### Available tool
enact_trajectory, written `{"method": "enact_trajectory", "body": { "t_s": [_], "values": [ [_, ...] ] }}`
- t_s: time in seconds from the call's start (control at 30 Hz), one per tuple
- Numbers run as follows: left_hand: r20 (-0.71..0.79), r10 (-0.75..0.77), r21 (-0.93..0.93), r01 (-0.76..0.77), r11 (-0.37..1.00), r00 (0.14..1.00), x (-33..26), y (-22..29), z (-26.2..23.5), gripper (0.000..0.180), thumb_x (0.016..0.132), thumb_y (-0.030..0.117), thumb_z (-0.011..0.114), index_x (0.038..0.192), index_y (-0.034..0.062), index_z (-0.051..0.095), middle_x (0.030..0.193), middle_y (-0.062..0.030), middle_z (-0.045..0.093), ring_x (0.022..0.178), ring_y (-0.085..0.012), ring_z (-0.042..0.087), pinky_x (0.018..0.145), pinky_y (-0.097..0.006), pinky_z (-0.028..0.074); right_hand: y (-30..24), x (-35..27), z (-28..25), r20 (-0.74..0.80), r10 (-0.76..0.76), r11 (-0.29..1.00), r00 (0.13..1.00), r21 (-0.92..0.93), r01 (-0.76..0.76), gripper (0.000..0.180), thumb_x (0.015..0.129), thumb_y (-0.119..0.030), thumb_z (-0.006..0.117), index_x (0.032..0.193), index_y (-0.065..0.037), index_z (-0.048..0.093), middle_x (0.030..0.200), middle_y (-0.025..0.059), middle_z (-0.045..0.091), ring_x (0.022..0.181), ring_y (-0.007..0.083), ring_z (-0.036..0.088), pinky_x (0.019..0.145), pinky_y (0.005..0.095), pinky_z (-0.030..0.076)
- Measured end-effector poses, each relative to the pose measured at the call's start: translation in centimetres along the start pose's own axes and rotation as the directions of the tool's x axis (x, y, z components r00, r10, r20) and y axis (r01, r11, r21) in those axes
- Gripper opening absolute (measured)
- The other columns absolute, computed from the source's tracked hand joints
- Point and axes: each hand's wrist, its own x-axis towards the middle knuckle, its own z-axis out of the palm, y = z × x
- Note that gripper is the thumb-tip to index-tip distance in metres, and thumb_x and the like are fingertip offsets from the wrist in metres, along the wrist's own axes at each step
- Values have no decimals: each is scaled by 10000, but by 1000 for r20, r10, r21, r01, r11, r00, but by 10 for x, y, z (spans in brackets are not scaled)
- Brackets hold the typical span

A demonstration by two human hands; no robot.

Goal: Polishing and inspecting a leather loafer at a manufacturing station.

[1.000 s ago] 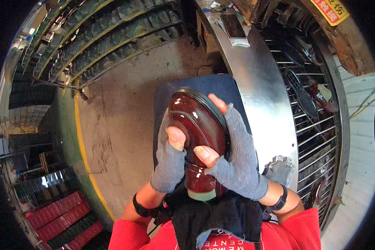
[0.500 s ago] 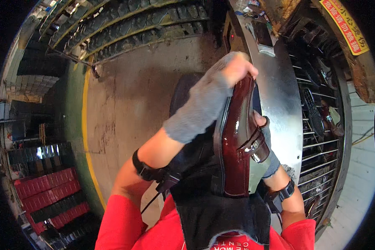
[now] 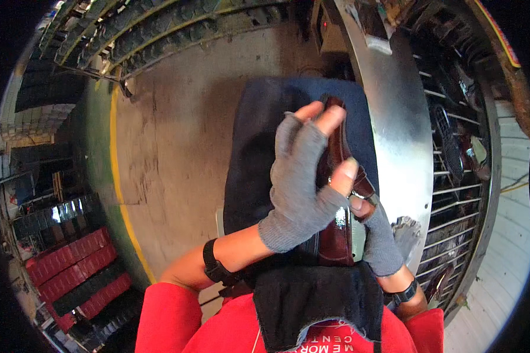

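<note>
A glossy dark red leather shoe [image 3: 340, 176] with a metal buckle stands on its side over my lap, above a dark blue cloth [image 3: 259, 153]. My left hand [image 3: 303, 176], in a grey fingerless glove, lies flat against the shoe's left side, fingers stretched along it. My right hand [image 3: 374, 232], gloved the same way, grips the shoe from the right near the buckle. A black cloth [image 3: 312, 300] hangs over my chest just below the shoe's heel.
A curved shiny metal panel [image 3: 400, 135] runs along my right, with wire racks [image 3: 459, 153] holding more shoes beyond it. Concrete floor [image 3: 171, 153] with a yellow line spreads to the left. Red crates [image 3: 70, 276] are stacked at lower left, shelving at the top.
The shoe has been turned from facing me sole-up to standing on edge, then lowered slightly. My left hand moved from its toe to lie flat along its side.
</note>
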Motion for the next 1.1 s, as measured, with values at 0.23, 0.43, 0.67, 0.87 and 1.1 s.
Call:
{"method": "enact_trajectory", "body": {
  "t_s": [0.23,0.43,0.67,0.87,1.1],
  "values": [
    [447,61,-530,208,822,893,36,-38,48,596,1108,402,527,1562,22,457,1507,-189,547,1430,-299,494,1211,-419,371,-37,-6,-36,-192,-281,939,940,149,311,559,1013,-291,617,1490,-10,535,1370,148,671,1208,265,675,1098,408,515],
    [758,-187,-196,492,848,625,-34,-134,40,410,1131,291,504,1418,17,605,1269,-118,702,1117,-174,673,1041,-321,525,-39,-60,-183,-309,-410,887,858,-356,295,703,945,-323,698,1528,3,481,1462,192,589,1333,334,571,1151,446,442],
    [701,-165,-182,397,900,694,-16,-123,53,249,1076,123,571,1277,-5,642,1166,-82,710,1001,-142,655,918,-311,551,-22,-112,-324,-356,-663,73,658,-906,-416,816,914,-423,755,1548,-9,452,1551,214,508,1453,381,441,1230,490,336],
    [734,-161,-322,547,773,659,-15,-133,61,253,1083,110,559,1280,-29,637,1060,-53,674,974,-119,621,904,-287,543,-55,21,-387,-48,-858,16,512,-998,-67,825,922,-359,716,1594,-21,378,1515,276,505,1415,448,479,1191,538,377],
    [725,-181,-298,540,787,665,-30,-123,58,255,1110,185,531,1206,-18,651,1037,-39,675,941,-112,631,888,-278,542,-68,93,-398,-115,-866,-55,487,-946,-320,1036,692,-477,886,1494,21,459,1442,322,532,1342,520,484,1143,560,392]
  ]
}}
